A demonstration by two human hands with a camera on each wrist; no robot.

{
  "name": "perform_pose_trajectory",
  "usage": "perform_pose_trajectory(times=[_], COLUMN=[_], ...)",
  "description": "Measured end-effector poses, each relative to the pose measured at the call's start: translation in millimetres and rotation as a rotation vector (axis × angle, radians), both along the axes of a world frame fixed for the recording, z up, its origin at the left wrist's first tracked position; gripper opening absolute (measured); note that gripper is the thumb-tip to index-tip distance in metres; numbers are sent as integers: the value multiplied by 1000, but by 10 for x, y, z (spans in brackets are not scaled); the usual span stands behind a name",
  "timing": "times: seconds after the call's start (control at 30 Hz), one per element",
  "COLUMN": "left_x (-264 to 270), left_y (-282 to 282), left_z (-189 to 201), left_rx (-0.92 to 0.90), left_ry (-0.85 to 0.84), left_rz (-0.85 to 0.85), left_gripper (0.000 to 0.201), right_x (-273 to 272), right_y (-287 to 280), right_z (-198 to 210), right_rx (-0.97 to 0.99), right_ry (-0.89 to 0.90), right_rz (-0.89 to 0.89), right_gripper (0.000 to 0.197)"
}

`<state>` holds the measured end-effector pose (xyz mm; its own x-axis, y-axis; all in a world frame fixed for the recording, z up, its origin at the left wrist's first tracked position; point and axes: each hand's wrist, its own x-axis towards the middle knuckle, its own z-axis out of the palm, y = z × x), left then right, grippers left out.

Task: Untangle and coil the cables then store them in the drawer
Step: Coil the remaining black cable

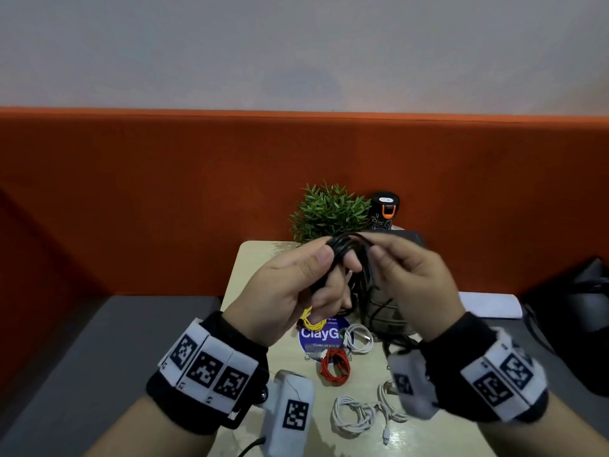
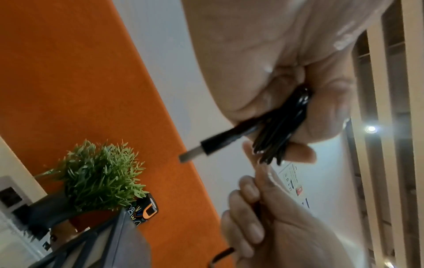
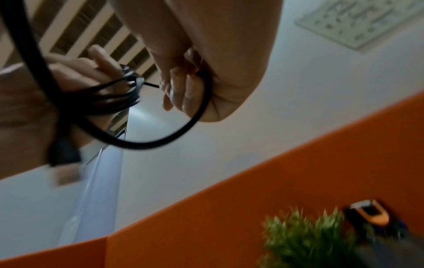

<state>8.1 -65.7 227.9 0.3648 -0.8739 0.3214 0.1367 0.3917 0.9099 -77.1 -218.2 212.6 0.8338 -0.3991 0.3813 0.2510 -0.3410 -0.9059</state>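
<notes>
Both hands raised over the surface (image 1: 257, 258), working one black cable (image 1: 349, 255).

The left hand (image 1: 290, 291) grips the coiled bundle, thumb on top; the right hand (image 1: 412, 285), just beside it, pinches the loose strand, whose loop hangs below both hands.

Black cable (image 1: 349, 258) bundled in glossy strands, with a matte black plug and silver metal tip (image 2: 186, 156). Yellow cable (image 1: 311, 321), red cable (image 1: 334, 366) and white cables (image 1: 361, 412) on a pale beige tabletop (image 1: 250, 272). Round blue sticker (image 1: 324, 334) with white lettering. Wristbands (image 1: 206, 364) black, carrying white tiles printed with black square-code patterns. Divider panel (image 1: 131, 192) deep orange; wall (image 1: 296, 44) above it pale grey-white. Green spiky plant (image 1: 329, 211). Black bottle (image 1: 384, 209) with an orange clasp and white doodle markings. Grey seat surface (image 1: 99, 341) at left.
</notes>
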Motion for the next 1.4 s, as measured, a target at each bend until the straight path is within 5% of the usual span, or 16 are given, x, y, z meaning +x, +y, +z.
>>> perform_pose_trajectory(times=[0.1, 0.3, 0.4, 0.63, 0.77, 0.83, 0.93, 1.0, 1.17, 1.4], left_x=[7, 1, 40, 61, 95, 75, 39, 21, 44, 54], left_y=[-30, -59, -54, -74, -54, -40, -26, -39, -10, -14], left_z=[-24, -71, -73, -196, -226, -230, -200, -169, -134, -189], left_rx=[-77, -75, -29, 313, 467, 465, 381, 373, 340, 380], left_ry=[76, 68, -121, -696, -935, -852, -478, -389, -137, -110], left_rz=[77, 274, 384, 606, 602, 533, 276, 193, 242, 314], left_gripper=[37, 42, 38, 38, 42, 49, 73, 56, 46, 48], right_x=[26, 8, -56, -167, -203, -204, -171, -150, -160, -287], right_y=[241, 422, 438, 379, 195, 88, -71, -167, -329, -131], right_z=[-150, -231, -236, -20, 125, 198, 332, 375, 318, 342], right_rx=[141, 65, 18, -546, -763, -854, -893, -890, -833, -403], right_ry=[170, 360, 396, 388, 210, 116, 43, 12, 131, 124], right_rz=[61, 276, 290, 235, 125, 58, -30, -66, -99, -39], right_gripper=[39, 36, 36, 13, 29, 28, 17, 19, 13, 33])
